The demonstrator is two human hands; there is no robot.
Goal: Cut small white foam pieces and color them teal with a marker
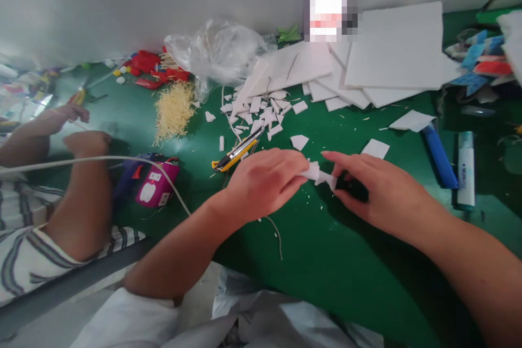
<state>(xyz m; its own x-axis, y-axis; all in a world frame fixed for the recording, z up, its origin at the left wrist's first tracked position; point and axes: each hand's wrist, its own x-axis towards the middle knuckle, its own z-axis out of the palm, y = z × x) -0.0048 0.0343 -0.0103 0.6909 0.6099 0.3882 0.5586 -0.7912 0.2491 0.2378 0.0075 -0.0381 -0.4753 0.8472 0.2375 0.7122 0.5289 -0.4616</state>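
Note:
My left hand (269,180) is closed, its fingertips pinching a small piece of white foam board (312,171) above the green table. Facing it, my right hand (377,193) has thumb and fingers closed on the right end of another small white piece (327,180). The two pieces meet or overlap between my hands; whether they are joined I cannot tell. Just behind my left hand lies a yellow utility knife (236,153). Cut scraps of white board (267,114) are heaped beyond it. A loose scrap (299,142) and a squarish piece (376,148) lie near my fingers.
White foam sheets (393,46) are stacked at the back. On the right are a blue tool handle (440,155) and a glue tube (466,171). Left are yellow shreds (175,111), a purple box (157,187) and a white cable (101,158). Another person's hands (77,125) work far left.

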